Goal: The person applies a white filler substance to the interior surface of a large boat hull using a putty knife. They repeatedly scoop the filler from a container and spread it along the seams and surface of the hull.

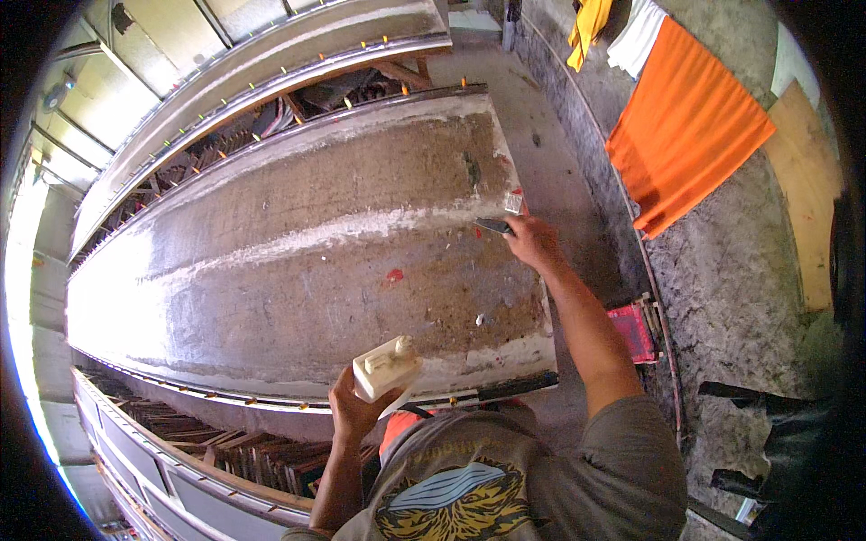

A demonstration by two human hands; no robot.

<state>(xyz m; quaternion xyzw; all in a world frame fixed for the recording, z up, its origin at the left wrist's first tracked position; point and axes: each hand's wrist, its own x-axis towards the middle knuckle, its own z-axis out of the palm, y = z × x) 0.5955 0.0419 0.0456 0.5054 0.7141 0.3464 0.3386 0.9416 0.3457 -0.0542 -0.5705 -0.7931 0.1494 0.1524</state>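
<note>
My left hand point(354, 410) is closed round a cream-white, box-shaped plastic container point(382, 371), held above the near edge of a long table point(361, 298). A pale lump shows at the container's top corner; what is inside I cannot make out. My right hand point(534, 242) reaches to the table's right end, closed on a small flat tool with a dark blade point(493, 225), which looks like a putty knife. Its blade points left, over or against the end of a whitish streak point(361, 230) along the tabletop. Just beyond the hand lies a small white-and-red packet point(513, 201).
Another long table point(298, 77) runs along the far side, and a third point(198, 469) at lower left. Small coloured pegs line their edges. Orange cloth point(690, 126) hangs at the right wall above a pipe. A red crate point(635, 334) stands by the wall.
</note>
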